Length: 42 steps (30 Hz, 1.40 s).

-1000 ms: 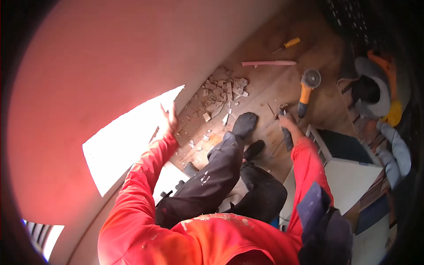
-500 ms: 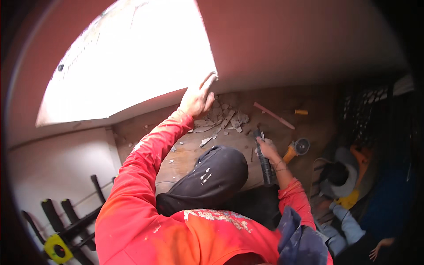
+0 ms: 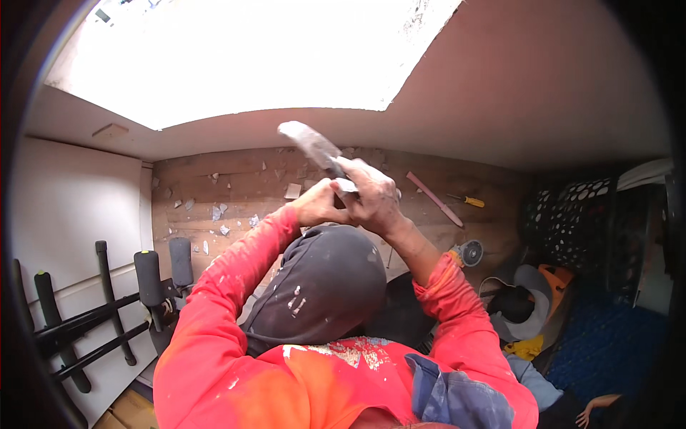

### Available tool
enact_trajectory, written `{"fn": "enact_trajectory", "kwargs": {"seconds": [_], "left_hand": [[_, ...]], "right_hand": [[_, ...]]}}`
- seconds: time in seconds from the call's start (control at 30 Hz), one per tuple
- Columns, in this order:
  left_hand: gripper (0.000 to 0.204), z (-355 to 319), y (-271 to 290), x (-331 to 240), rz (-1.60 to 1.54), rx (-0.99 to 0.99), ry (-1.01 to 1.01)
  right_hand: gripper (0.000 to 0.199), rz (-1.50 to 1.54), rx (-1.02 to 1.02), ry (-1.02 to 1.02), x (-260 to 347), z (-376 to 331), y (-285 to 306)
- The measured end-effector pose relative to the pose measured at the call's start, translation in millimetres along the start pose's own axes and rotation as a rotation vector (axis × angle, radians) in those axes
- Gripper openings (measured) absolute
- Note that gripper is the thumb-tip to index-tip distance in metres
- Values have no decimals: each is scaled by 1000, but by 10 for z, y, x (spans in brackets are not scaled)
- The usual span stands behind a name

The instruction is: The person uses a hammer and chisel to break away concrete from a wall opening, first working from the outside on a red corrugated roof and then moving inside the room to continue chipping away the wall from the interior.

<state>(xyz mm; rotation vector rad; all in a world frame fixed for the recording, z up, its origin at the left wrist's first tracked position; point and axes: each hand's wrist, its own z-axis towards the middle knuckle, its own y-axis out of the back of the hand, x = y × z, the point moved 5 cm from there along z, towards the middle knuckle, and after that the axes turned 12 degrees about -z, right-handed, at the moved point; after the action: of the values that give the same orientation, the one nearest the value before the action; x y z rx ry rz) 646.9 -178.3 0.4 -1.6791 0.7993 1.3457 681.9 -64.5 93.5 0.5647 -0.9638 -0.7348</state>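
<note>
My right hand (image 3: pixel 373 196) is closed around a long tool with a pale, dusty, rounded end (image 3: pixel 309 140), smeared by motion; its exact kind cannot be made out. The tool points up and left, below the opening's edge. My left hand (image 3: pixel 319 203) meets the right one, its fingers curled near the tool's lower part; what they hold is hidden between the hands. Both hands are just beyond my bent knee (image 3: pixel 332 279) in dark trousers. Under them, the wooden floor (image 3: pixel 286 171) carries broken pale chips (image 3: pixel 292 191).
A bright opening (image 3: pixel 250 57) cuts the wall ahead. Rightward lie a pink strip (image 3: pixel 434 199), a yellow-handled screwdriver (image 3: pixel 471 201) and an angle grinder (image 3: pixel 468 254). A grey cap (image 3: pixel 532 300) sits farther right, another person's hand (image 3: pixel 593 411) below. A padded black frame (image 3: pixel 93 314) stands left.
My left hand has come down from the opening's corner. My right hand has lifted a tool from beside my knee, and both hands have come together. The view has shifted.
</note>
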Motion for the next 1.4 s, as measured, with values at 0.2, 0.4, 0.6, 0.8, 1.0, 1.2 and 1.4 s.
{"fn": "enact_trajectory", "kwargs": {"seconds": [0.2,0.4,0.6,0.8,1.0,1.2,1.4], "left_hand": [[21,-686,476,183,-610,-886,-415],[14,-1137,918,-69,-153,-1027,-401],[40,-1646,904,29,212,-1097,-73],[24,-1817,618,943,318,-1140,-19],[32,-1836,477,858,66,-998,197],[44,-1576,453,732,192,-929,280],[62,-1395,526,563,484,-733,112]], "right_hand": [[26,70,-60,-495,-284,-37,-14],[9,585,1367,-1390,-1315,-2539,-1046],[35,405,1085,-1176,-1125,-2252,-658],[41,-467,889,-480,-1075,-1641,-220],[17,-309,511,-454,-898,-1237,159],[26,592,61,-707,-977,-961,10],[25,412,-4,-71,-282,102,-381]]}}
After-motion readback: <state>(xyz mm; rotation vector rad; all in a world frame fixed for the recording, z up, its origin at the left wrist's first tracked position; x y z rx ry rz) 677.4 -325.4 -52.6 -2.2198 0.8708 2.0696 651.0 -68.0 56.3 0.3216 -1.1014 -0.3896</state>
